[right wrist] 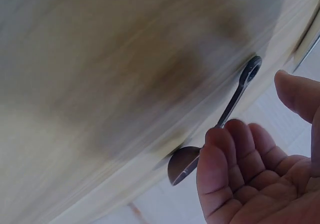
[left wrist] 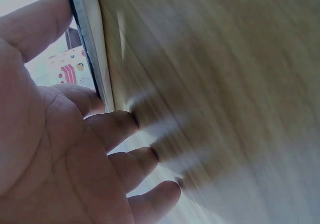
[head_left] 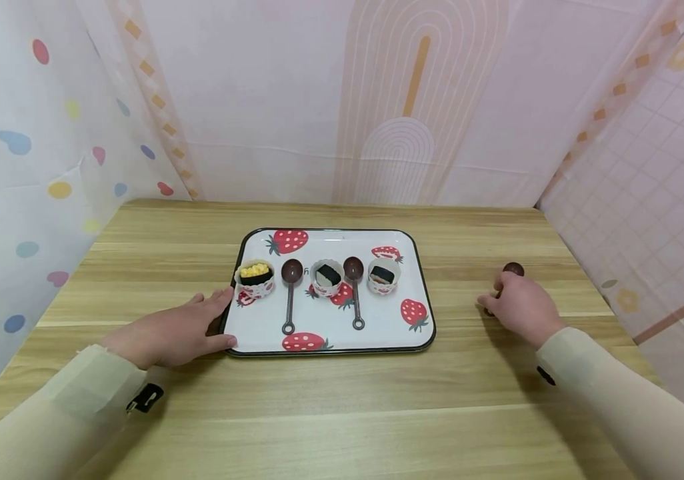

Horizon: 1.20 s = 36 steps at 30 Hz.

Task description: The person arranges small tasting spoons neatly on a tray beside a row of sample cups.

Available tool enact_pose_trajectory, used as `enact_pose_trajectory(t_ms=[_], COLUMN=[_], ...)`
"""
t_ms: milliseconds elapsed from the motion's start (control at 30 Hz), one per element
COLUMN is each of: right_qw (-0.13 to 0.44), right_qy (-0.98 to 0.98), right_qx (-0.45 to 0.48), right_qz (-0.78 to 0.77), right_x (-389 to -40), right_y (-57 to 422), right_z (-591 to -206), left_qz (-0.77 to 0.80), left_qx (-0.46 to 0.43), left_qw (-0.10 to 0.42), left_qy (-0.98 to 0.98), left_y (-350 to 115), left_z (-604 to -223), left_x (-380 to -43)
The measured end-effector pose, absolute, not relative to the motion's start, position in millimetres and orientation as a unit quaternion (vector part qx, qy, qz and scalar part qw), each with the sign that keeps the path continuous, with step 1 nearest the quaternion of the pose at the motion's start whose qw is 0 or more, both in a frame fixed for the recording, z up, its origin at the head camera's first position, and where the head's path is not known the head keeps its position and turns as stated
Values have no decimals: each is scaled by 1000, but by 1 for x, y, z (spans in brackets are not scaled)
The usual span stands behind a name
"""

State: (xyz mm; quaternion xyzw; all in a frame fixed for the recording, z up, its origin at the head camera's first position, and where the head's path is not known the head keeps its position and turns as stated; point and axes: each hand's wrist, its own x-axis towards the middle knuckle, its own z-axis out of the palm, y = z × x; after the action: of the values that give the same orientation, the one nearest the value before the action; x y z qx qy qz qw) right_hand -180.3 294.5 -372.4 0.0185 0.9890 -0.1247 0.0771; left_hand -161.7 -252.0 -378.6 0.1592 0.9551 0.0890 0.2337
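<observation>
My left hand point(head_left: 183, 330) rests at the left edge of a white strawberry-print tray point(head_left: 342, 340), with its thumb and index finger at the rim and the other fingers reaching down to the table. In the left wrist view, its fingers are relaxed and spread. At the right, my right hand point(head_left: 522, 303) is beside a brown measuring spoon point(right wrist: 184, 164) lying on the table. The bent fingertips are right at its handle while the thumb stands apart. From above, the hand hides most of that spoon.
On the tray stand paper cups with a yellow-topped sushi piece point(head_left: 256, 272), a rice ball point(head_left: 327, 275) and another sushi piece point(head_left: 383, 275). Two brown measuring spoons point(head_left: 290, 300) point(head_left: 355, 293) lie between the cups. Patterned curtains point(head_left: 270, 133) border the wooden table point(head_left: 342, 413).
</observation>
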Motion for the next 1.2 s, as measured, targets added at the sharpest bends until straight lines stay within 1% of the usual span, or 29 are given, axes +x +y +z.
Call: enact_pose_trajectory(t_ms=[533,1200], right_qw=[107,125], right_qy=[989,987], right_qx=[13,18], right_qz=[-99,-99], right_x=[-181,-180], right_y=[302,310], right_z=[-376,-373], left_qz=[87,91], left_qx=[152,160], left_qw=[236,227], left_qy=[956,956], left_y=[-252,-251], left_z=[-378,-376], left_x=[-161,-159])
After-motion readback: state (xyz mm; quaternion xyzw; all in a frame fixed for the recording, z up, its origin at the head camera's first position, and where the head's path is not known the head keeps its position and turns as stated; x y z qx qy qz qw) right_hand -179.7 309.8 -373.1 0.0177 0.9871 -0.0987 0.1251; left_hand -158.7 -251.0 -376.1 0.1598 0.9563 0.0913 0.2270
